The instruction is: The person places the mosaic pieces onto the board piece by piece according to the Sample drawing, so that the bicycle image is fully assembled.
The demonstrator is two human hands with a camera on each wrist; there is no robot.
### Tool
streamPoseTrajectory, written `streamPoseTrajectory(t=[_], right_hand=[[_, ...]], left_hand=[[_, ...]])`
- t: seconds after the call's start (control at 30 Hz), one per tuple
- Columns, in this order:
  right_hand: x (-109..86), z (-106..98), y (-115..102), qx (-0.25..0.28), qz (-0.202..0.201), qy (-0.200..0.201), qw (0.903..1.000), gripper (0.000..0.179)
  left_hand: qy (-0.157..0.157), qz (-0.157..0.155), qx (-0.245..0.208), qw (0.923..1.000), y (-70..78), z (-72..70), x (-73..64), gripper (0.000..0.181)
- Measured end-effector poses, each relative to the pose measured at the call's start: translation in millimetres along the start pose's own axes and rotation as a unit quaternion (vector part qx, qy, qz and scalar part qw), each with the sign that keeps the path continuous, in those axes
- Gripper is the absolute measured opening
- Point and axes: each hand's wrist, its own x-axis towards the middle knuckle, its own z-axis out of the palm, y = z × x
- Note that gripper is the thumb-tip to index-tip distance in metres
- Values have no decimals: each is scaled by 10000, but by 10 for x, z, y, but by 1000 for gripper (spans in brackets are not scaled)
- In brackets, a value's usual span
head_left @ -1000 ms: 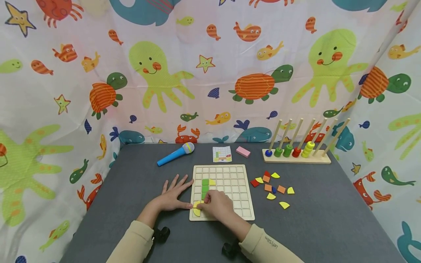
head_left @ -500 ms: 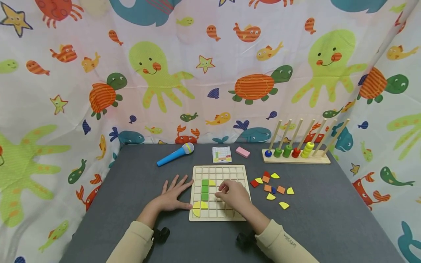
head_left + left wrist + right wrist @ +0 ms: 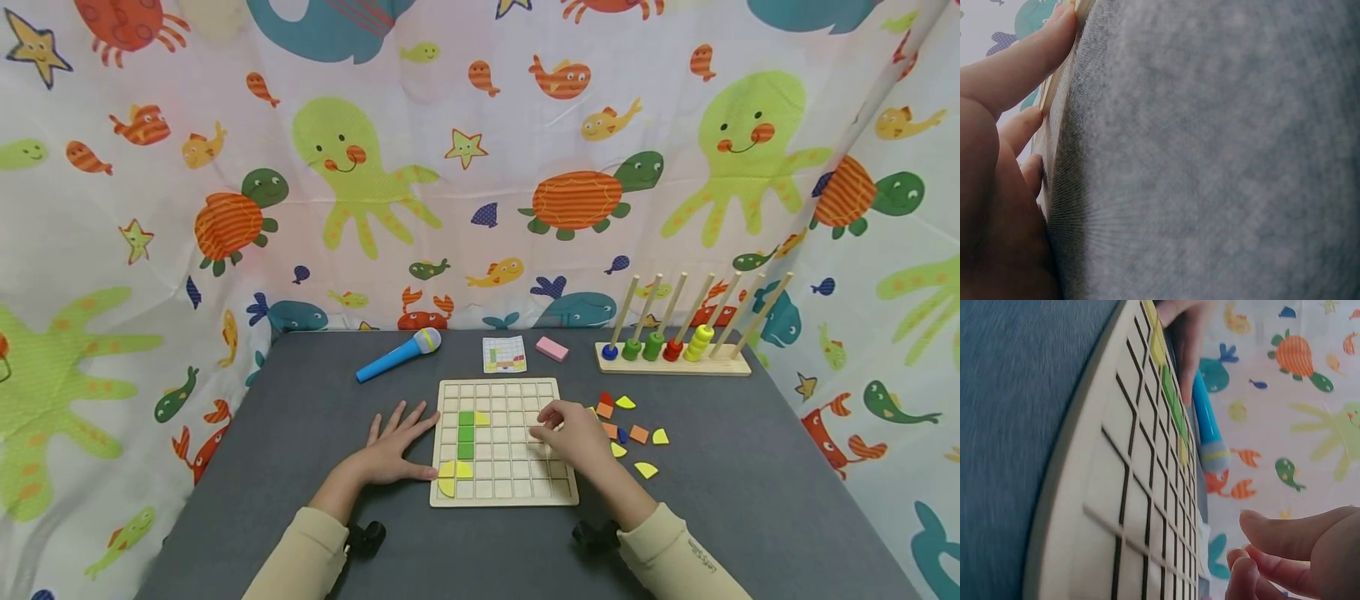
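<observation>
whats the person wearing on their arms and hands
The left sleeve and right sleeve are long and beige, the right one bearing small dark lettering. A black device shows at each wrist. The left hand and right hand wear no gloves.

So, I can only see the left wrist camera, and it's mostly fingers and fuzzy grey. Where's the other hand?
Observer: The right hand has its fingertips over the right-hand part of the wooden grid board.

Operator: Cool! Are there any green bits on the board?

Observer: Yes, three green squares make a straight column near its left side, as the head view shows.

Operator: And are there more bits that aren't on it?

Observer: Yes, loose red, orange, yellow and blue pieces lie on the grey table, to the right of the board.
</observation>
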Motion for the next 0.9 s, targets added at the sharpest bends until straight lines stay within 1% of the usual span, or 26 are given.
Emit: streamPoseTrajectory(t=[0.23,0.33,0.37,0.4,0.57,0.63,0.73,0.9], right_hand=[[19,-223,185,17,44,30,10000,26],[26,-312,265,-58,142,45,9999,25],[25,-340,289,-81,184,46,9998,26],[22,-366,313,-108,239,46,9996,26],[-12,-483,444,-197,330,95,9992,30],[-31,-536,496,-204,339,88,9992,32],[-70,-624,567,-209,376,11,9991,33],[-133,-780,726,-253,372,-158,9989,35]], left_hand=[[-35,-22,-28,10000,3,-11,-13,101],[-42,-33,-37,10000,2,-10,-11,102],[-23,-15,-52,10000,1,-8,-10,102],[17,68,-98,9999,-29,11,-1,101],[53,145,-197,9997,-37,29,3,102],[20,61,-165,9998,-10,17,0,103],[-8,-10,-51,10000,-12,21,7,102],[-4,-62,23,10000,-14,14,14,101]])
